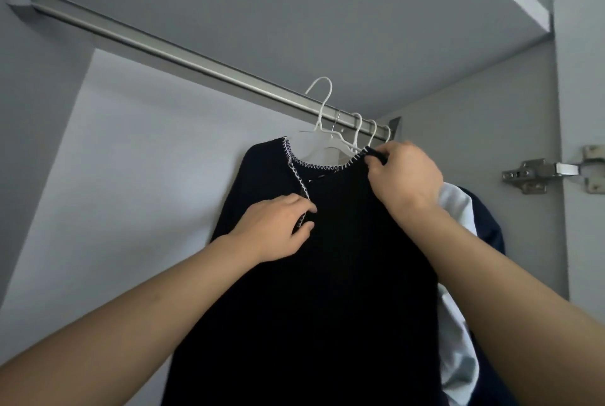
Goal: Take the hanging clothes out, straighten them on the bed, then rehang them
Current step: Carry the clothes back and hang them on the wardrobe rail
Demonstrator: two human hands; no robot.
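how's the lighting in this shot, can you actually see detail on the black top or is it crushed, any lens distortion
Head view: dim, flat, greyish light with no glare; the black top reads as near-solid black, only its white zigzag neckline stitching showing; the closet rail is sharp with a soft sheen; wide-angle stretch makes both forearms balloon toward the bottom corners; left hand and right hand are evenly lit and unblurred.
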